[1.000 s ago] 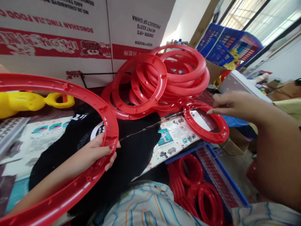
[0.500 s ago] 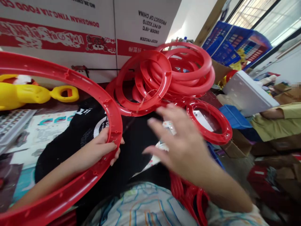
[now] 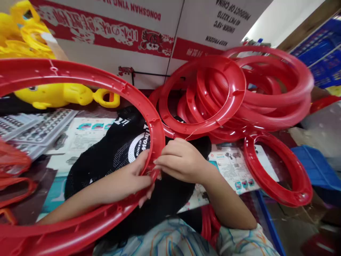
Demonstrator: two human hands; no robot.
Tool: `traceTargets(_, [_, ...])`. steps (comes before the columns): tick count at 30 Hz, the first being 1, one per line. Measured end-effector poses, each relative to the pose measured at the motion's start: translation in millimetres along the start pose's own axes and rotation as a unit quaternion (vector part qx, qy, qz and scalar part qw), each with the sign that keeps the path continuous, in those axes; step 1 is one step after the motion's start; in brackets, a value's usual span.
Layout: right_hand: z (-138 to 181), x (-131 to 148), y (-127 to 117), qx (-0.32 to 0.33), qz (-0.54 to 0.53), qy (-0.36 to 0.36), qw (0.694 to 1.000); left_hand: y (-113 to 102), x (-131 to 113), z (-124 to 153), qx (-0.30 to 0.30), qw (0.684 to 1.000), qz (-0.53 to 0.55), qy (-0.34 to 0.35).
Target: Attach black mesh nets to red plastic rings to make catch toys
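Observation:
A large red plastic ring [image 3: 138,101] with a hollow, ribbed inner side fills the left of the view and runs past its edge. My left hand [image 3: 134,179] is wrapped round the ring's right side, thumb on the near face and fingertips behind. Close beside it, my right hand [image 3: 183,160] is pinched against the ring's outer edge; whatever lies between its fingertips is hidden. Under both hands lies black cloth [image 3: 106,160] with white print. A thin pale strand [image 3: 198,130] shows just above my right hand, by a smaller upright red ring [image 3: 236,92].
Several red rings [image 3: 279,113] are heaped at the back right, with another red ring [image 3: 301,177] nearer. Yellow plastic toys [image 3: 53,94] and trays of small round parts [image 3: 53,131] lie left. Printed cartons [image 3: 106,32] stand behind. A blue bin [image 3: 319,167] is at right.
My right hand, spread and apart from the ring before, has come left and closed at the ring's edge beside my left hand. The view has turned left, showing more yellow toys.

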State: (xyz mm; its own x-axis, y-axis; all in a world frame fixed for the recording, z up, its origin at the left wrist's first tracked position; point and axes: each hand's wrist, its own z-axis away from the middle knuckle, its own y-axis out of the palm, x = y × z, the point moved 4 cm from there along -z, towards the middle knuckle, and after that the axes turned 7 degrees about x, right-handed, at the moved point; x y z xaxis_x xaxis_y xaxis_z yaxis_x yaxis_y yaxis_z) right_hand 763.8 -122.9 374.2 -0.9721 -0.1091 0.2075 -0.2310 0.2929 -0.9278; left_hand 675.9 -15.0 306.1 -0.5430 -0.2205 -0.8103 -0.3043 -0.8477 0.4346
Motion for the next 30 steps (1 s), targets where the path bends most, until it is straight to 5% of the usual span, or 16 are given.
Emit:
traceTargets(7, [16,-13,15,-0.044,-0.112,-0.016,0.993,8,5,-2,-0.007,0.997,0.005,-0.078])
traceTargets(13, [21,-10,17,-0.035,-0.109,-0.013,0.993,13,12,3,-0.003,0.992,0.030,-0.119])
traceTargets(22, [22,1,12,-0.067,-0.063,-0.011,0.996,4,25,4,-0.020,0.993,0.009,-0.112])
traceTargets(30, [21,-1,14,-0.040,-0.084,0.018,0.996,11,21,-1,0.071,0.978,0.196,-0.006])
